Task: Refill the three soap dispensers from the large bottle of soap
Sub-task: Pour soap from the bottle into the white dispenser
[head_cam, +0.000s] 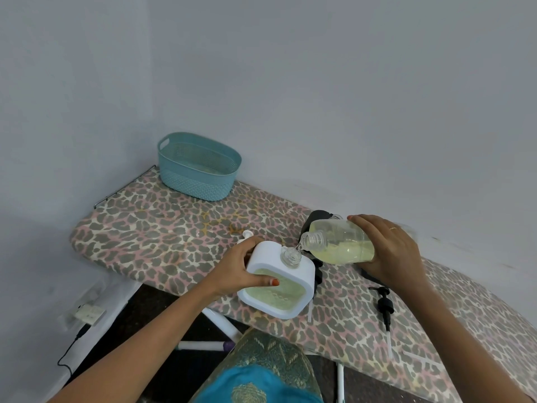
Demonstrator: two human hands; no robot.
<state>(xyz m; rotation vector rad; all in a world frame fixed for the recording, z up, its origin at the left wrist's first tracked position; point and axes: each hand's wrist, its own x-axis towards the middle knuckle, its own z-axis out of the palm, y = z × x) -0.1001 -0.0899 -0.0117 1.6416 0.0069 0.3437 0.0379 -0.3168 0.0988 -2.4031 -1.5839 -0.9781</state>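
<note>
A white square soap dispenser (pixel 279 283) with a clear window showing pale yellow-green soap stands tilted on the board, its clear neck (pixel 290 256) uncapped. My left hand (pixel 238 271) grips its left side. My right hand (pixel 389 251) holds the large clear bottle (pixel 340 242) of yellowish soap on its side, mouth just over the dispenser's neck, with a thin stream running between them. A black dispenser (pixel 315 221) is mostly hidden behind the bottle. A white pump head (pixel 247 235) peeks out behind my left hand.
The leopard-print ironing board (pixel 162 234) stands against the wall corner. A teal plastic basket (pixel 197 167) sits at its far left end. A black pump with tube (pixel 385 309) lies near the front right. A cable and plug (pixel 84 315) lie on the floor at left.
</note>
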